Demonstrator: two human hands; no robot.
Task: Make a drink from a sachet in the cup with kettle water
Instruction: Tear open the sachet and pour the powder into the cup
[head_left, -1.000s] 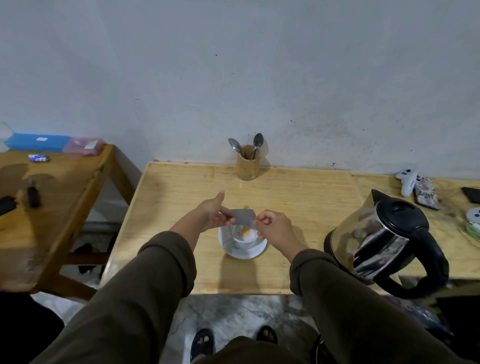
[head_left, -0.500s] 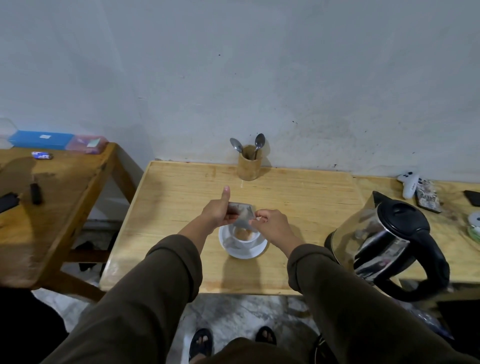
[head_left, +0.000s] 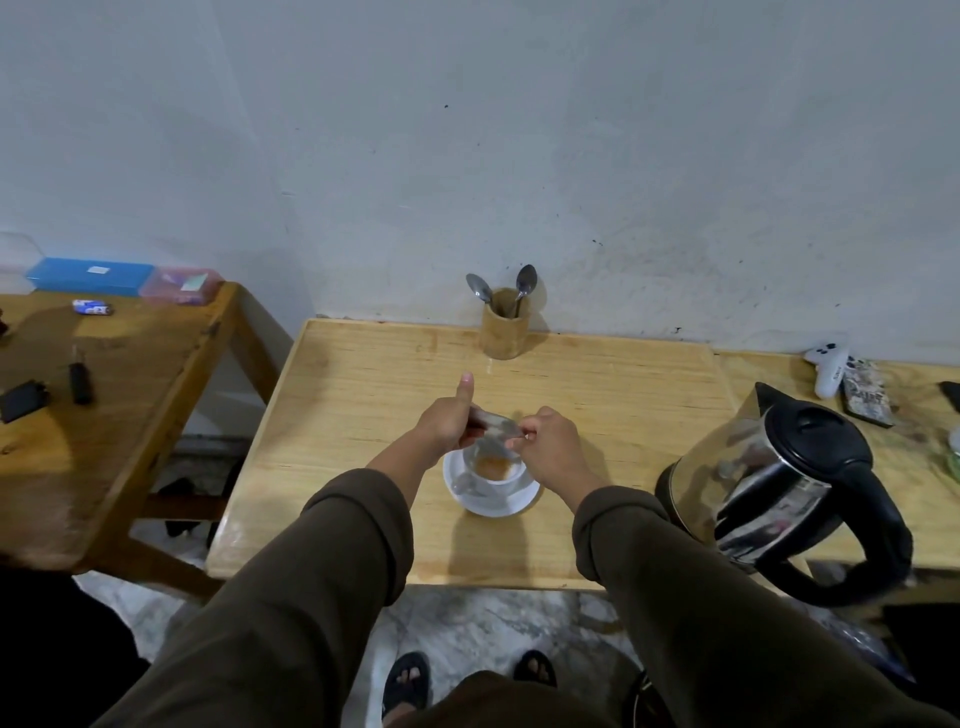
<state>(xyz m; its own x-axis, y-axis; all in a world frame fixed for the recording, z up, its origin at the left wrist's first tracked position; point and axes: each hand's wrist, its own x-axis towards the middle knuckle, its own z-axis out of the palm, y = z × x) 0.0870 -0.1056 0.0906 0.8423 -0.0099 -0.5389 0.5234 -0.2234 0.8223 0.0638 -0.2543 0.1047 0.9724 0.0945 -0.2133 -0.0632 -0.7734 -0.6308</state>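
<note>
A white cup (head_left: 497, 475) stands on a white saucer (head_left: 488, 503) on the light wooden table (head_left: 363, 415). Orange-brown powder lies in the cup. Right above it I hold a silvery sachet (head_left: 496, 427), tilted down toward the cup. My left hand (head_left: 448, 420) grips its upper left end, thumb sticking up. My right hand (head_left: 548, 441) pinches its lower right end. A steel kettle (head_left: 774, 478) with a black lid and handle stands to the right of the cup.
A wooden holder (head_left: 503, 332) with two spoons stands at the wall behind the cup. A game controller (head_left: 827, 364) and a patterned case (head_left: 866, 392) lie far right. A second table (head_left: 104, 395) on the left carries boxes and small dark items.
The sachet has tipped from level to slanting down over the cup. My left thumb has lifted upright. More powder shows in the cup.
</note>
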